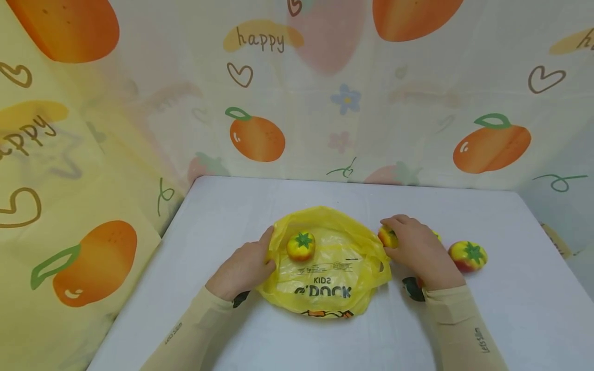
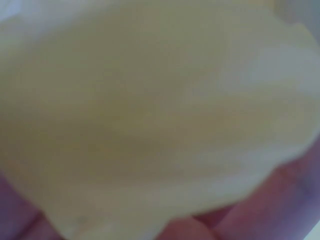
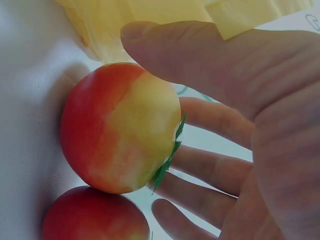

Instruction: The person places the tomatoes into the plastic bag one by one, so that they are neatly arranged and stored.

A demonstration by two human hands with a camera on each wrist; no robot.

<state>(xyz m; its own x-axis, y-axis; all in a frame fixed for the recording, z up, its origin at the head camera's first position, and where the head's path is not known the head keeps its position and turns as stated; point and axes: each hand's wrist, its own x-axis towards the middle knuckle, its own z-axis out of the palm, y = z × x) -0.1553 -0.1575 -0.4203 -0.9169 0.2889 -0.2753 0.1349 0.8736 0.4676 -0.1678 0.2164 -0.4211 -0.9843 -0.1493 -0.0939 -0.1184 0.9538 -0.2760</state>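
Nearest are a beige fabric left sleeve point(image 1: 185, 330) and a beige fabric right sleeve point(image 1: 466, 335), both with small dark lettering. Past the first, the left hand point(image 1: 246, 268) grips the left edge of a thin, translucent yellow plastic bag point(image 1: 343, 238); the left wrist view is too blurred to tell more. The bag lies on a white table point(image 1: 209, 211), wider left to right than near to far, its mouth gaping upward. To the right sits a round yellow-and-red fruit point(image 1: 467, 256) with a green leafy crown. The right hand point(image 1: 416, 252) has its fingers spread about a glossy, rounded red-and-yellow fruit point(image 1: 387, 237), not clenched on it. That fruit lies between thumb and fingers, just right of the bag's right edge, so the right hand is by far the nearer. Nearly round, it shows no clear long axis; in the right wrist view its green crown points toward the palm. A partly seen red fruit point(image 3: 95, 220) seems to touch it. A small yellow-and-orange fruit point(image 1: 301, 247) rests inside the bag, toward its far left. Farthest hangs a pale cloth backdrop point(image 1: 306, 118) printed with oranges and hearts
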